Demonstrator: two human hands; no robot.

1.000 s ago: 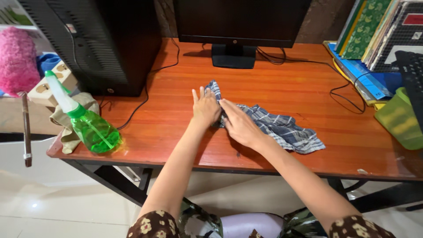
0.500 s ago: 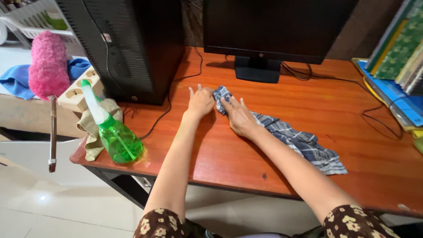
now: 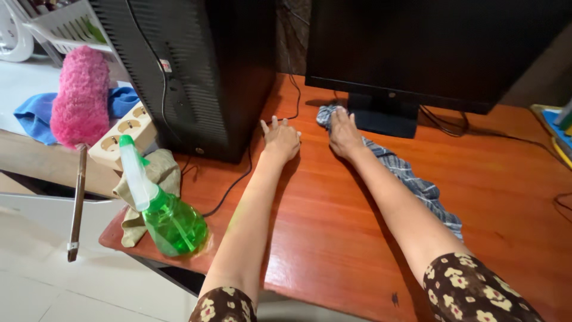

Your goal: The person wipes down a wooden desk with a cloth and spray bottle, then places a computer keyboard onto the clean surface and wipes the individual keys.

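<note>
Plaid cloth (image 3: 405, 173) being pressed flat under the open right hand (image 3: 344, 134), beside the monitor stand (image 3: 384, 119).
Left hand (image 3: 280, 140) is resting open, holding nothing; pushing farther risks snagging cables (image 3: 444, 125).

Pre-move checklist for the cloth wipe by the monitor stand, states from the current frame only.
1. Right hand flat on plaid cloth: ok.
2. Left hand on bare desk, off the cloth: ok.
3. Cloth front edge touching monitor stand: cannot tell.
4. Black cable apart from both hands: ok.
5. Green spray bottle upright, away from the arms: ok.
6. Cloth fully spread: not ok, bunched.
</note>
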